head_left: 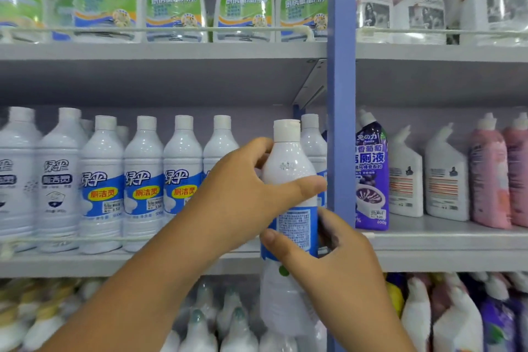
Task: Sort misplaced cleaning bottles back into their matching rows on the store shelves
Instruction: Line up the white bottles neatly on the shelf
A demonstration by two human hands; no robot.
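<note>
The white bottle (288, 180) with the blue label is sitting right of centre in the frame, held up in front of the middle shelf (171, 261) with both hands wrapped on it. The left hand (237, 188) is clamping the shoulder: its thumb (310, 187) is lying across the front just above the label, and the other fingers are curling round the far side below the cap. The right hand (331, 254) is gripping lower down, thumb tip (268, 237) pressing on the printed back-label panel, remaining fingers closing round the right flank. So both hands are closed on the bottle, and its back label is facing the camera.

Moving outward, the bottle is hovering at the right end of the row of matching white-and-blue bottles (143, 183), just before the blue upright post (341, 94). One same-shaped bottle (313, 146) is standing directly behind it, and there looks to be a gap in the front of the row here, though the hands are covering that spot, so that is only a guess.

By my reading, this is the placing step: the bottle is being brought home to its own row. The next move is calling for a lift over the wire front rail (85, 238), a turn so the front label faces out, then setting it down upright without knocking its neighbours. Beyond the post, a purple bottle (371, 177) and white angled-neck bottles (405, 177) are filling the right bay.
</note>
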